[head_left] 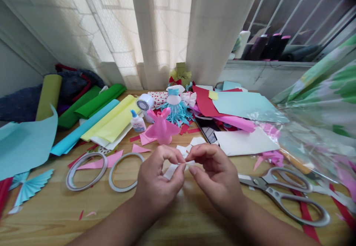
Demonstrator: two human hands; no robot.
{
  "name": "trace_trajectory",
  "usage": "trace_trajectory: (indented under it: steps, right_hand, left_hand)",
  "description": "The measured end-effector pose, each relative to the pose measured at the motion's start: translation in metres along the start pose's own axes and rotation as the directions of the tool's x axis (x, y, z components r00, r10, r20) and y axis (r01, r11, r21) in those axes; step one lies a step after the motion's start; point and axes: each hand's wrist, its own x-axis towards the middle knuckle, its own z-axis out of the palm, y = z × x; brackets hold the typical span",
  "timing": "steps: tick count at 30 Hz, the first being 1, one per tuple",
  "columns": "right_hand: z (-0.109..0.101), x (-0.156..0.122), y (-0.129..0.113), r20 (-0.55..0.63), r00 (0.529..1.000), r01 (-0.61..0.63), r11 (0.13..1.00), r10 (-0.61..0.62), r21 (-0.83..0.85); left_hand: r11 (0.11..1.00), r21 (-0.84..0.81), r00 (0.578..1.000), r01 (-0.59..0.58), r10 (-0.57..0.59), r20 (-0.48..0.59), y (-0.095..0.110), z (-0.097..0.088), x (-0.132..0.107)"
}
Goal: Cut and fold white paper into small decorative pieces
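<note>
My left hand [161, 177] and right hand [218, 179] pinched paper [190, 163] — uneven tugging risked tearing it; scissors [275, 194] lay right of my grip.

Fingertips of the left hand [162, 173] and right hand [218, 177] mostly cover the white paper scrap [190, 163]; its shape is unclear. The left hand hides part of the tape roll [111, 177] beside it, the right hand the tips of the scissors [256, 181]. Beyond the left hand, the glue bottle [138, 124] has lettering too small to read. Far left of that hand, a light-blue paper sheet [30, 142] runs off the edge.
</note>
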Motion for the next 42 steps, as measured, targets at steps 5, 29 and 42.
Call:
trace_trajectory:
  steps: [5,29,42]
  right_hand:
    - [-0.0079,0.0023,0.0019,-0.002,0.998,0.07,0.997,-0.07,-0.033]
    - [-0.0097,0.0072,-0.0041,0.073,0.99,0.129,0.986,-0.122,-0.108]
    - [-0.0082,0.0083,-0.0003,0.107,0.988,0.118,0.993,-0.116,-0.015]
  left_hand:
    - [0.993,0.004,0.99,-0.117,0.117,-0.081,0.0054,-0.0035,0.005]
    - [0.286,-0.75,0.762,0.597,-0.494,0.418,0.0082,0.0043,0.0099]
    - [0.176,-0.757,0.716,0.629,-0.51,0.477,0.0097,0.0032,0.0096]
